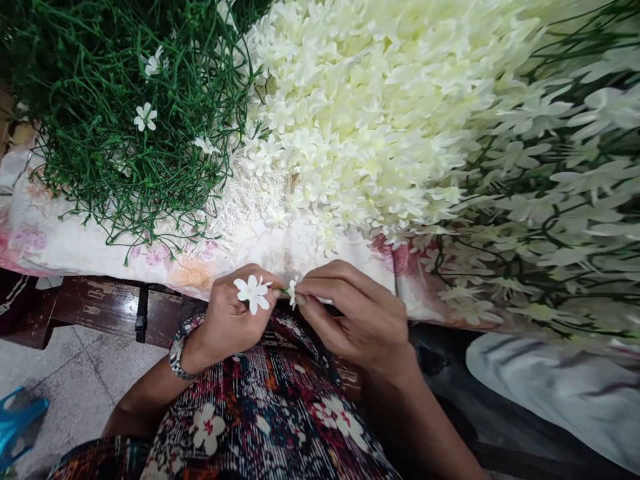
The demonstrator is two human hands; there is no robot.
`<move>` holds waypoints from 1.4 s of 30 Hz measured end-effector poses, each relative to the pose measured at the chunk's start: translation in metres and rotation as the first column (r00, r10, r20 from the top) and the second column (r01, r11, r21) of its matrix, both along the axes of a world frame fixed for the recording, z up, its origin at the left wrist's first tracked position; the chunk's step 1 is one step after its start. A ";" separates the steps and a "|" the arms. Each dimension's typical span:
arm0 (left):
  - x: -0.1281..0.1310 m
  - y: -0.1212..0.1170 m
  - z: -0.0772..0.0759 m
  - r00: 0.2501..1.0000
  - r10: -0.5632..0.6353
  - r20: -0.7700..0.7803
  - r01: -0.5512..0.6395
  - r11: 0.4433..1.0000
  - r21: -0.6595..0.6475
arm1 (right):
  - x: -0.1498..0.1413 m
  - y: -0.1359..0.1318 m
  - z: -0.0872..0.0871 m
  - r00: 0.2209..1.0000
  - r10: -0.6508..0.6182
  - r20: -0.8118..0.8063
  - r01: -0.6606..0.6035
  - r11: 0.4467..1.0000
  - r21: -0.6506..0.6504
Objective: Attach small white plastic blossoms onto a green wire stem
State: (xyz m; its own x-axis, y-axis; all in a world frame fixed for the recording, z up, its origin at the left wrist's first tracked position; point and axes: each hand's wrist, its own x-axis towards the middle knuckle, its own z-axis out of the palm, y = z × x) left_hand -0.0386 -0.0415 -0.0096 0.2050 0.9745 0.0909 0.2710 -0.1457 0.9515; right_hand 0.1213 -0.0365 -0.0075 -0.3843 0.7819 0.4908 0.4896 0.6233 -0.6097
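Observation:
My left hand (pixel 234 313) is closed round a small white artificial flower (pixel 253 293) on a thin green stem. My right hand (pixel 353 310) pinches a second tiny white blossom (pixel 293 291) at the stem's tip, right beside the first. Both hands meet just below the table's near edge, over my patterned lap. A silver watch (pixel 177 358) sits on my left wrist.
On the floral cloth (pixel 75 240) lie a heap of green stems (pixel 125 113) at left, a big pile of loose cream flowers (pixel 380 113) in the middle, and assembled flower sprays (pixel 560 200) at right. A blue bag (pixel 17 420) lies on the floor.

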 end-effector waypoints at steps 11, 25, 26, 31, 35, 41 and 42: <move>0.000 -0.004 -0.004 0.990 -0.037 -0.134 0.056 0.989 0.139 | -0.001 -0.004 -0.008 1.000 0.001 0.010 -0.001 1.000 -0.020; 0.003 -0.004 -0.013 0.993 -0.012 -0.120 0.037 0.978 0.206 | -0.006 -0.009 -0.021 0.998 -0.054 -0.014 0.053 0.998 -0.024; 0.003 -0.004 -0.013 0.991 -0.011 -0.132 0.039 0.976 0.214 | -0.007 -0.009 -0.022 0.998 -0.055 -0.014 0.055 0.998 -0.027; 0.004 -0.004 -0.015 0.988 -0.012 -0.157 0.051 0.968 0.246 | -0.008 -0.010 -0.022 0.997 -0.077 0.003 0.077 0.997 -0.028; 0.005 -0.004 -0.015 0.986 0.002 -0.166 0.043 0.963 0.264 | -0.009 -0.009 -0.022 0.996 -0.092 0.015 0.092 0.996 -0.008; 0.007 -0.003 -0.014 0.982 0.024 -0.187 0.030 0.959 0.282 | -0.011 -0.009 -0.022 0.992 -0.101 0.077 0.099 0.994 0.034; 0.007 -0.003 -0.014 0.982 0.029 -0.186 0.024 0.961 0.277 | -0.011 -0.009 -0.022 0.991 -0.105 0.084 0.102 0.994 0.040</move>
State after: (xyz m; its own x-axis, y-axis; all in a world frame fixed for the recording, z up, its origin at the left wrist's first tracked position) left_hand -0.0312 -0.0450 -0.0236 0.2413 0.9170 0.3177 0.4402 -0.3951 0.8063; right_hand 0.1106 -0.0452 -0.0293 -0.3445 0.8021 0.4878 0.6022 0.5874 -0.5406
